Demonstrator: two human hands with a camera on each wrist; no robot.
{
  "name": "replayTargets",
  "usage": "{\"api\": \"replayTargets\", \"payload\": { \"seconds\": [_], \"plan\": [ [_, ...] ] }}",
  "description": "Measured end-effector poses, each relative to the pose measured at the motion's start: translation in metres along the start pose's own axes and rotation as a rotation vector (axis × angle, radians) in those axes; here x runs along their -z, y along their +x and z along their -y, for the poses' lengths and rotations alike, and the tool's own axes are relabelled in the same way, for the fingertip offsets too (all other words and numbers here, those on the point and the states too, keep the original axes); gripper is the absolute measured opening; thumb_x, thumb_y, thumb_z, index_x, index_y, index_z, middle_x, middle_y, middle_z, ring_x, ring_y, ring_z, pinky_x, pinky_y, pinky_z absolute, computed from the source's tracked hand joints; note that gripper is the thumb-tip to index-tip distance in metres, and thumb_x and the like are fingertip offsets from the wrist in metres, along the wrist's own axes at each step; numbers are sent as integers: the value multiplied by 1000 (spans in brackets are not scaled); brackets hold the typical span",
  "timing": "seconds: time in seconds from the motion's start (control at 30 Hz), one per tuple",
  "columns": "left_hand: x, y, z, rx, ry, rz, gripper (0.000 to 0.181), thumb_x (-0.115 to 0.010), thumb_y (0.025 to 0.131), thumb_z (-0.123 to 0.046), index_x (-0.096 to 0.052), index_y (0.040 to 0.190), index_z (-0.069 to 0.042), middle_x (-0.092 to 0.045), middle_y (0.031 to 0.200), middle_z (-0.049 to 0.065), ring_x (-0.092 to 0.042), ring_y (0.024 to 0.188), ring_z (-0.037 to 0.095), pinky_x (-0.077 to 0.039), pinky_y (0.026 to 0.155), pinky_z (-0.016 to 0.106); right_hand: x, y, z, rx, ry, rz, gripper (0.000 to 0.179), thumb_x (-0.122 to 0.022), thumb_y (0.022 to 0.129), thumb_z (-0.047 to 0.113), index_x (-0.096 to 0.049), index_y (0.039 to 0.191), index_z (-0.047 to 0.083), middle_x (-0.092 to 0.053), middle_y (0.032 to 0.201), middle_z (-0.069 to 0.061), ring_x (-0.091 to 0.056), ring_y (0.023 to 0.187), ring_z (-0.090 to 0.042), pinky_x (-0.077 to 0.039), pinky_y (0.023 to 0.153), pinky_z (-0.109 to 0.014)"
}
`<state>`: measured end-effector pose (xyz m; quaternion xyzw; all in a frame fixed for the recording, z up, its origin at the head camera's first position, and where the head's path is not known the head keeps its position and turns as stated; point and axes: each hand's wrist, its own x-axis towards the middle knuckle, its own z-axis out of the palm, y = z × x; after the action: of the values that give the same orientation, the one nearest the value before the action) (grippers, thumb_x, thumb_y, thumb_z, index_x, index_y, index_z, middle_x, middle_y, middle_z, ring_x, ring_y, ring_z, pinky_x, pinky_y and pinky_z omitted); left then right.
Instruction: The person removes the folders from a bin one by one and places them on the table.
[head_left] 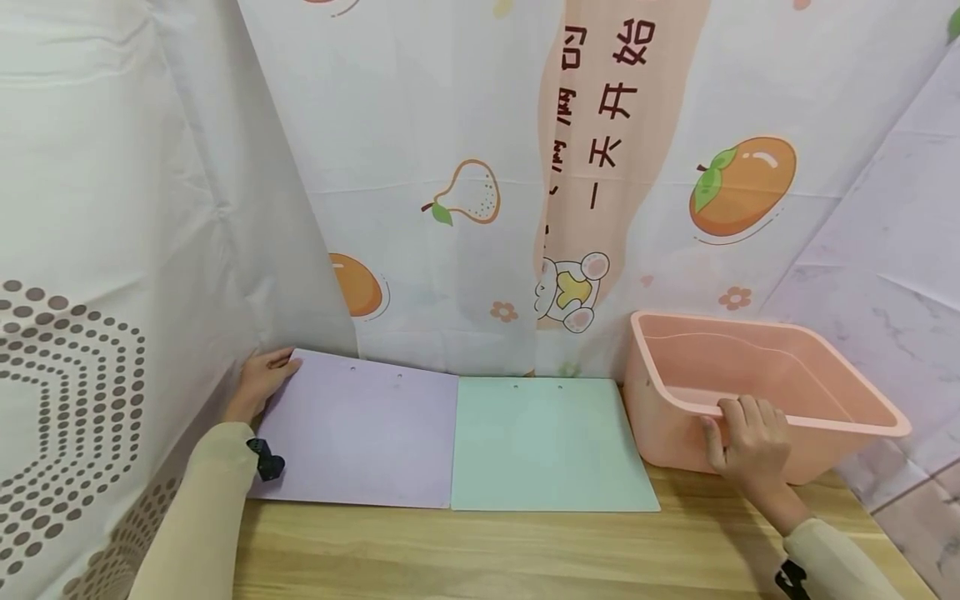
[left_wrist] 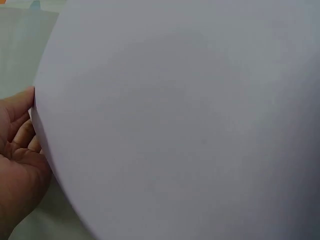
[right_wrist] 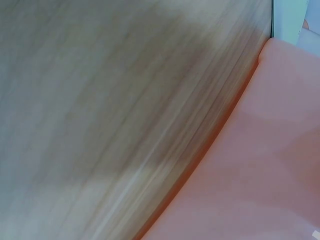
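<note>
A flat lilac board with two small holes by its far edge lies at the left of the table. My left hand holds this board at its far left corner; in the left wrist view the thumb and fingers meet the board's edge, and the lilac surface fills most of the picture. Beside it on the right, side by side, lies a mint green board, also with two holes. My right hand grips the near rim of a pink plastic tub, fingers over the rim and thumb outside.
The wooden table runs along the front. A printed curtain with fruit and lettering hangs behind the boards, and a white dotted curtain hangs at the left. The tub stands at the right, close to the mint board.
</note>
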<state>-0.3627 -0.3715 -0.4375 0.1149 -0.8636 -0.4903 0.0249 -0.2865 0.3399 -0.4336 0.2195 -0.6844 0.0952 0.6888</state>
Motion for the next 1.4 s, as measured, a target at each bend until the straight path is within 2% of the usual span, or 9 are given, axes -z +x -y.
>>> {"api": "replayTargets", "payload": {
  "seconds": [0.17, 0.4, 0.8, 0.9, 1.17, 1.4],
  "plan": [
    [0, -2, 3, -50, 15, 9, 67, -61, 103, -24, -31, 155, 6, -31, 158, 31, -31, 148, 48, -31, 120, 56, -1, -3, -3, 1, -10, 3, 65, -44, 105, 51, -56, 75, -5, -47, 62, -21, -37, 52, -41, -27, 50, -53],
    [-2, 0, 10, -102, 127, 79, 63, -56, 105, -15, -27, 153, 13, -23, 158, 39, -24, 147, 56, -28, 119, 63, -1, -8, -5, -8, -6, 17, 65, -44, 104, 51, -56, 76, -6, -47, 63, -22, -39, 54, -42, -29, 51, -55],
    [-6, 3, 12, -67, 187, 164, 66, -50, 105, -12, -16, 158, 8, -10, 162, 37, -12, 150, 57, -20, 122, 65, -1, -12, -7, -18, -3, 21, 64, -44, 104, 52, -57, 77, -5, -48, 64, -21, -39, 55, -43, -28, 52, -54],
    [-7, 4, 13, -77, 189, 175, 67, -49, 105, -9, -13, 158, 8, -7, 163, 37, -8, 150, 56, -17, 122, 65, -1, -11, -7, -16, -3, 17, 64, -44, 104, 51, -57, 77, -5, -48, 64, -21, -39, 55, -43, -27, 52, -54],
    [-10, 6, 9, -28, 171, 175, 69, -49, 104, -14, -14, 155, 17, -15, 160, 40, -17, 149, 57, -23, 122, 63, -1, -3, -2, -5, -3, 2, 65, -44, 104, 51, -57, 76, -6, -47, 62, -21, -38, 53, -41, -25, 49, -52],
    [-10, 2, 5, -55, 96, 103, 64, -49, 104, -10, -18, 153, 18, -19, 159, 41, -20, 149, 56, -26, 121, 62, 3, 4, 1, -1, -5, 6, 65, -44, 104, 50, -56, 74, -7, -47, 61, -22, -38, 52, -42, -25, 47, -52]
  ]
}}
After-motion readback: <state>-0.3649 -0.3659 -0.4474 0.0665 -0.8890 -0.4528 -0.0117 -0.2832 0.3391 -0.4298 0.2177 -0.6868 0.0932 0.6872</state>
